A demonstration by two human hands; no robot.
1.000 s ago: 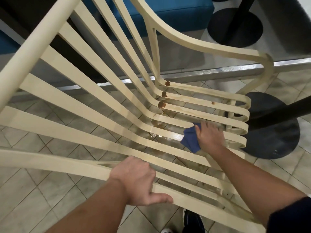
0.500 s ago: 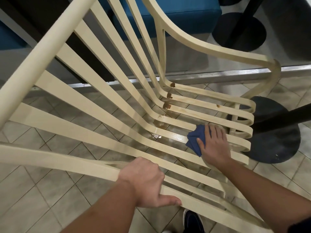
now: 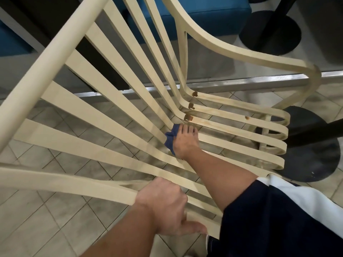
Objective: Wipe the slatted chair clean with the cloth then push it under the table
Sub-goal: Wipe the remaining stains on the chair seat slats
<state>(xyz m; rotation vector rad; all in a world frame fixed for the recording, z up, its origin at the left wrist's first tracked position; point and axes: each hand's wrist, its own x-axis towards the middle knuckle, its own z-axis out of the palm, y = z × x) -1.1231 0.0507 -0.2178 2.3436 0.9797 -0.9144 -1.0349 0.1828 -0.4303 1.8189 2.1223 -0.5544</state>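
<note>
Head view: right hand [image 3: 185, 143], fingers flat on cloth [image 3: 170, 139], has slid back to the slatted chair's [image 3: 111, 71] seat bend, just short of unwiped brown blobs [image 3: 188, 117]; left hand [image 3: 163, 208] grips its side rail.

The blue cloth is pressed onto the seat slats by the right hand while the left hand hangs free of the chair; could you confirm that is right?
Not quite. The head view shows the left hand gripping the near side rail of the slatted chair, not hanging free. The rest holds: the right hand presses the blue cloth onto the seat slats.
</note>
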